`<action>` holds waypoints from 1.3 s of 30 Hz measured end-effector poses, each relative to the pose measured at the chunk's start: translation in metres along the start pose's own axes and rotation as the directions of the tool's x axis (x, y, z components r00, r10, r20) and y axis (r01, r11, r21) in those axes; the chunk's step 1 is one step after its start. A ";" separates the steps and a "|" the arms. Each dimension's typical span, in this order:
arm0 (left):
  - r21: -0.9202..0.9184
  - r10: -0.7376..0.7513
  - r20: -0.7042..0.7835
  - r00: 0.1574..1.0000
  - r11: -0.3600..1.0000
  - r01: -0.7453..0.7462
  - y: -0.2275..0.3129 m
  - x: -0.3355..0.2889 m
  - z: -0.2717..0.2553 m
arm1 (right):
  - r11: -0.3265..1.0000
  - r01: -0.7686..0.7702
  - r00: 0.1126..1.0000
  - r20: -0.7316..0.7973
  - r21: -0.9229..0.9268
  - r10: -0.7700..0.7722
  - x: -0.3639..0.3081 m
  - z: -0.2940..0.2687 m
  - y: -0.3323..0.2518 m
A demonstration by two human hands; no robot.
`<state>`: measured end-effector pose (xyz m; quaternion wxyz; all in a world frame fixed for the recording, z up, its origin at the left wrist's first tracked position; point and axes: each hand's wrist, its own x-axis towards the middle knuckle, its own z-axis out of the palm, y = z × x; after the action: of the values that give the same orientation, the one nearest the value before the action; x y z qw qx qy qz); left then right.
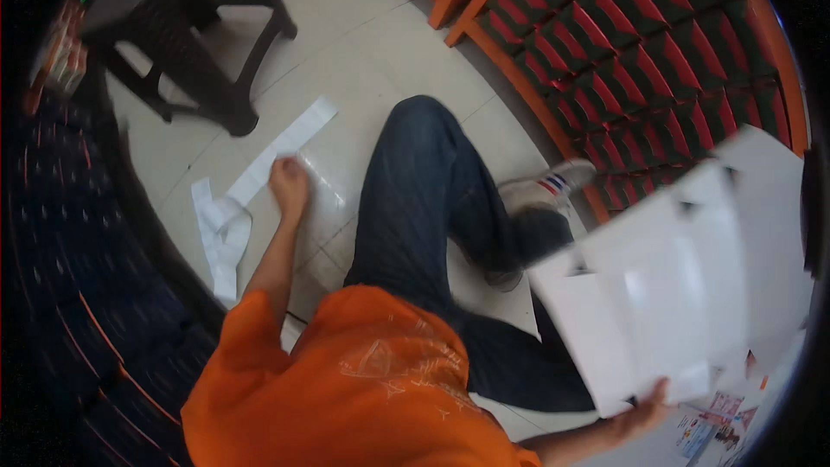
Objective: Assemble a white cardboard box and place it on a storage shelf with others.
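Note:
Beside my bent left knee, my left hand (290, 183) is closed, its fingers at the edge of a long white strip (259, 175) that looks like paper or a label band. The strip's lower part lies looped and folded on the floor. At the lower right, my right hand (641, 413) grips the bottom edge of large white glossy sheets (640, 294) with small dark notches. They stand tilted over my right leg and look like thin card. The thumb shows on the front; the other fingers are partly hidden.
A dark plastic stool (164, 26) stands at the upper left. An orange-framed rack (622, 52) of red and dark packets fills the upper right. Dark stacked goods (69, 277) line the left. Printed white material (713, 428) lies at the lower right. The floor (372, 52) is pale tile.

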<state>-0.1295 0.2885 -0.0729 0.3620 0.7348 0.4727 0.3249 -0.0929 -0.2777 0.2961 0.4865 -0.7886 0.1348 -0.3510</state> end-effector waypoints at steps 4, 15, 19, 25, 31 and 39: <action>0.522 0.469 0.281 0.838 0.658 -0.543 -0.099 -0.055 -0.028 | 0.990 0.089 0.875 -0.483 0.106 -0.027 0.046 -0.022 -0.068; 0.348 0.200 0.523 0.829 0.837 -0.421 -0.048 -0.031 0.054 | 0.763 0.590 0.786 -0.404 0.264 -0.468 0.180 -0.021 -0.184; 0.269 0.139 0.664 0.734 0.872 -0.408 -0.013 -0.015 0.084 | 0.697 0.534 0.805 -0.538 0.478 -0.249 0.248 -0.002 -0.192; 0.155 0.071 0.801 0.594 0.934 -0.321 0.042 0.009 0.164 | 0.737 0.516 0.804 -0.543 0.436 -0.242 0.319 -0.043 -0.129; 0.188 -0.139 0.860 0.492 0.981 -0.052 0.135 0.002 0.244 | 0.751 0.533 0.824 -0.441 0.389 -0.356 0.412 -0.091 -0.034; -0.090 0.063 0.986 0.153 0.980 0.179 0.492 -0.017 0.214 | 0.732 -0.156 0.889 -0.228 0.664 0.397 0.565 -0.125 -0.059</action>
<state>0.2659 0.0811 0.2245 0.6608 0.7128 0.1193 -0.2024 0.2186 -0.6459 0.6205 0.7360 -0.4738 0.2135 -0.4339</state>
